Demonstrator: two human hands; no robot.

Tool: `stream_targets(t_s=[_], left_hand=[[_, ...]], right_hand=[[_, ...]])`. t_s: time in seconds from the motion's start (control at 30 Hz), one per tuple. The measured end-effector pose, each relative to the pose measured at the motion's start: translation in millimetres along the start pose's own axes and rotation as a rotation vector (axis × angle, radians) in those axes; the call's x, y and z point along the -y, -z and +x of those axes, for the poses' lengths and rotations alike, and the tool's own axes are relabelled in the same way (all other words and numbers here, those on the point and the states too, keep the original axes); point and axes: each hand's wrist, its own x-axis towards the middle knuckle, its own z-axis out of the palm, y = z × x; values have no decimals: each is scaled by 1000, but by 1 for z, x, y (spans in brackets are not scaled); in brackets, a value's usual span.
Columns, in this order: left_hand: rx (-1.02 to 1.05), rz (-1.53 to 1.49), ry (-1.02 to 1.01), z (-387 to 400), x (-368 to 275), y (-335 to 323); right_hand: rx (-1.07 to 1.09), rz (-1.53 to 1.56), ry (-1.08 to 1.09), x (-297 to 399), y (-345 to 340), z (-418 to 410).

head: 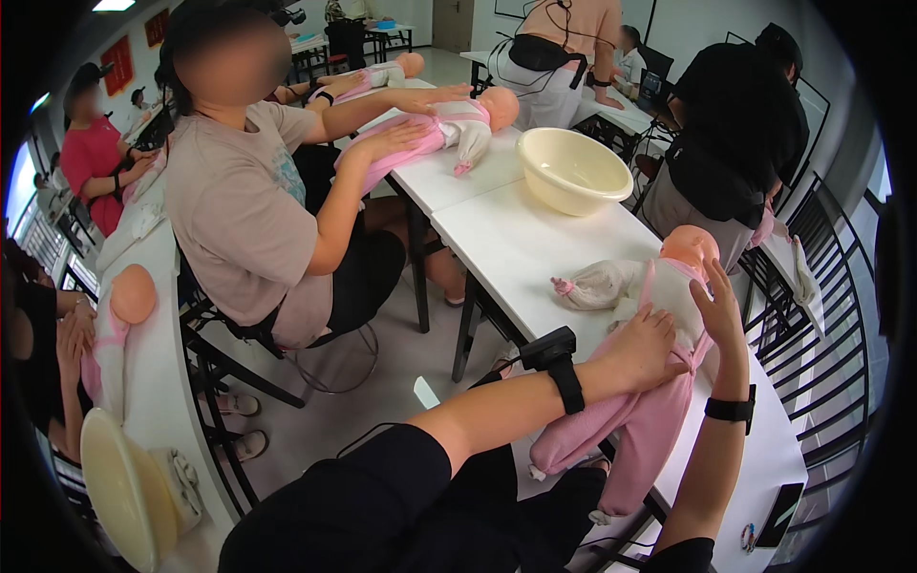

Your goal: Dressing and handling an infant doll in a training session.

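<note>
A baby doll in pink overalls and a white top lies on its back on the white table, its legs hanging over the near edge. My left hand rests palm down on the doll's belly, with a black strap and a small black device at the wrist. My right hand is raised beside the doll's chest and head, fingers extended; whether it touches the doll I cannot tell. A black band circles my right wrist. The doll's head points away from me, and one sleeved arm stretches out to the left.
A cream plastic basin stands on the table beyond the doll. A phone and a beaded bracelet lie at the near right. To the left, a seated person has both hands near another doll. Black railings run along the right.
</note>
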Motion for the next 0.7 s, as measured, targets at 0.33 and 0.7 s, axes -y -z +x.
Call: stream_targets(t_s=[0.33,0.7], left_hand=[[-3,3,79,2,-3,-12],[10,8,109,3,0,-13]], right_hand=[[82,-397,-49,-29,-58,16],[71,-396,-1,-31,-60,18]])
